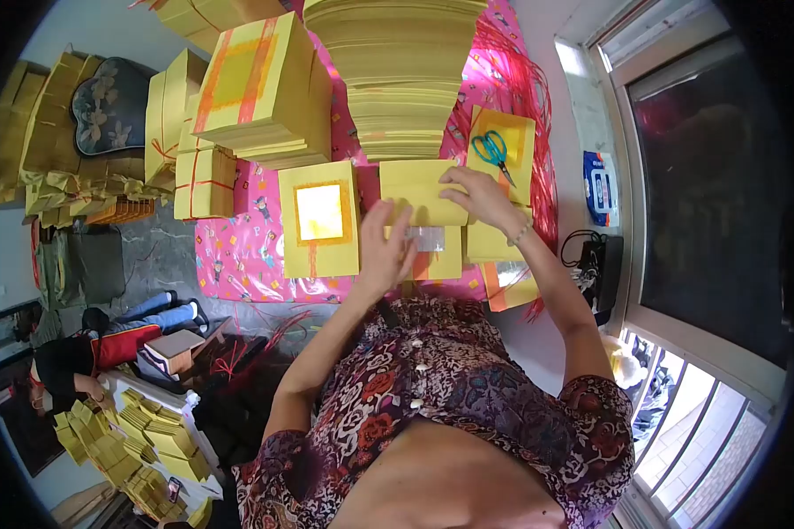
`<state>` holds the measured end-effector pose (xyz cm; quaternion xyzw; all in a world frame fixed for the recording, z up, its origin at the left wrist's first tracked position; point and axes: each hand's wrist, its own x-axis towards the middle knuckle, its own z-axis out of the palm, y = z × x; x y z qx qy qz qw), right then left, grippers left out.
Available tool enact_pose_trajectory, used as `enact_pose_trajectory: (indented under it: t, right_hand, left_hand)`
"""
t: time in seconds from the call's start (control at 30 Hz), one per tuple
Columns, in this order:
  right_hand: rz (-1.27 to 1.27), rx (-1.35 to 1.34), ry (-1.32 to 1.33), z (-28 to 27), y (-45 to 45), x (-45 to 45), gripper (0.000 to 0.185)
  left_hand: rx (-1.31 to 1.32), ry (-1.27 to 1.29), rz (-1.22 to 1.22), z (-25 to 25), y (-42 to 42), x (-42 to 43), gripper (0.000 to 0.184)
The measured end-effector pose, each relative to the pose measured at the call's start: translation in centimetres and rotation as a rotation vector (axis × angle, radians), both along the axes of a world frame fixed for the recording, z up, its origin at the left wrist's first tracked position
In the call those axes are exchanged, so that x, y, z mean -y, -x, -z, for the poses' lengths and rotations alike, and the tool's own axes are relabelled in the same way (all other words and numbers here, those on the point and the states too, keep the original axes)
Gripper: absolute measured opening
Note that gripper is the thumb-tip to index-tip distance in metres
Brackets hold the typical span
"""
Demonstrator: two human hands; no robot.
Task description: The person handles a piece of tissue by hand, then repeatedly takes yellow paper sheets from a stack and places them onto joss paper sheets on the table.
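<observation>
A yellow paper sheet (415,189) lies in front of me, folded or lifted over another yellow sheet (445,260) with a pale patch on it. My right hand (481,196) is at the upper right of the top sheet, its fingers curled against the edge; whether they pinch it is too small to tell. My left hand (385,249) rests at the sheet's lower left, fingers apart and nothing in them. Left of it lies a yellow stack (320,262) with a shiny gold square. Teal-handled scissors (494,152) rest on yellow paper at the right.
Tall yellow paper stacks (397,53) and tied bundles (205,181) stand on the pink tablecloth (238,256). Red strings (543,159) hang along the right edge. A wipes pack (601,188) lies beside the window. Another person (71,357) is at the lower left, near more yellow paper.
</observation>
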<state>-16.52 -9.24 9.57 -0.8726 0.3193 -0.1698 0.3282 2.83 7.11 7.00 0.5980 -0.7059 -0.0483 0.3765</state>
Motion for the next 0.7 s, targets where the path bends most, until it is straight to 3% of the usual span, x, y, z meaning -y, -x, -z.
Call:
enact_pose_trajectory:
  t: [0.1,0.3,0.4,0.7]
  right_hand:
    - [0.041,-0.058,0.015,1.4,-1.2,2.1,0.027]
    - [0.079,-0.255,0.18,3.3,-3.0,4.4,0.029]
    - [0.104,-0.267,0.294,3.6,-3.4,3.7,0.03]
    - [0.04,-0.273,0.061,3.3,-6.3,2.8,0.03]
  left_hand:
    - [0.019,-0.129,0.183,0.2,1.0,0.7,0.071]
    - [0.154,-0.334,0.173,1.9,1.9,2.8,0.08]
    - [0.164,-0.306,0.173,2.1,2.1,2.8,0.078]
    - [0.194,-0.363,0.179,2.4,2.3,2.7,0.078]
